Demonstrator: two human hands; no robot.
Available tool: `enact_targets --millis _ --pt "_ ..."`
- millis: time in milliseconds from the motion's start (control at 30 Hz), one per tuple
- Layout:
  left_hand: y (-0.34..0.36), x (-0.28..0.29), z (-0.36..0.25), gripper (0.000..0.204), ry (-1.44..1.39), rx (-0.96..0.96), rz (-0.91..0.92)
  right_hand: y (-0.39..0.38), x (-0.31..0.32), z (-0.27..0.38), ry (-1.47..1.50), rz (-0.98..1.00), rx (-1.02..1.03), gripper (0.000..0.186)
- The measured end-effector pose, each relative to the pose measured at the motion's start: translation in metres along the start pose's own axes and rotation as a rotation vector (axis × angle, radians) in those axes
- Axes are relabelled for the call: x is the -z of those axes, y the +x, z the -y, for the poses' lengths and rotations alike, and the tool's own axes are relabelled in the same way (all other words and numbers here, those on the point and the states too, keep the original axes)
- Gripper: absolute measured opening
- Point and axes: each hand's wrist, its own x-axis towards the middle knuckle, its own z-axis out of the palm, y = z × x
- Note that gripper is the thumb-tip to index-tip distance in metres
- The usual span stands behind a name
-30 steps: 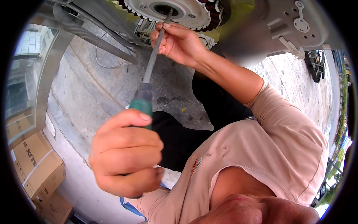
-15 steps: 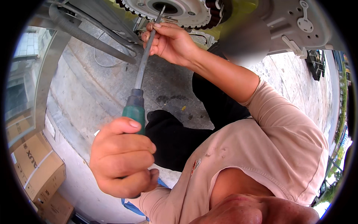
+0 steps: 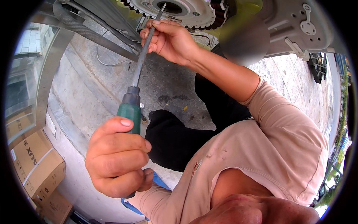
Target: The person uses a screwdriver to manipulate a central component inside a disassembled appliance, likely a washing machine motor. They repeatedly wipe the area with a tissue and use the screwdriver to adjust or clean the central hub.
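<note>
The person's left hand (image 3: 117, 158) is wrapped around the handle of a green-handled screwdriver (image 3: 128, 110); the right hand (image 3: 169, 43) pinches its metal shaft between thumb and curled fingers. The tip appears at the dark central opening of a white toothed wheel (image 3: 199, 20), contact unclear. A grey ribbed hose (image 3: 93, 37) runs left of the wheel.

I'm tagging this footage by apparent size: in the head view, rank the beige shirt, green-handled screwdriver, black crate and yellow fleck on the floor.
1. Beige shirt
2. Green-handled screwdriver
3. Black crate
4. Yellow fleck

The crate looks farther off than the screwdriver.
</note>
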Motion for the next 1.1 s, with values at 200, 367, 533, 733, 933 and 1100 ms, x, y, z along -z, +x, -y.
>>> enact_targets --millis 200,367,533,733,933,1100 --pt "0.033 0.016 0.002 0.023 -0.006 -0.009 0.138 0.005 0.003 0.001 0.155 0.006 0.011 0.022" --pt "0.063 0.054 0.007 0.023 0.002 0.046 0.296 0.015 0.004 0.004 0.356 0.051 0.038 0.023" --pt "0.069 0.078 0.021 0.040 -0.061 0.207 -0.012 0.028 -0.004 0.006 0.510 -0.005 0.135 0.020" --pt "0.073 0.086 0.050 0.038 -0.388 0.070 -0.237 0.036 -0.014 0.001 0.491 -0.020 0.201 0.020" --pt "0.077 0.111 0.068 0.030 -0.519 0.070 -0.153 0.040 -0.011 -0.002 0.525 0.017 0.204 0.021" --pt "0.070 0.142 0.095 0.026 -0.657 0.074 -0.279 0.050 -0.010 -0.007 0.465 0.003 0.219 0.020"
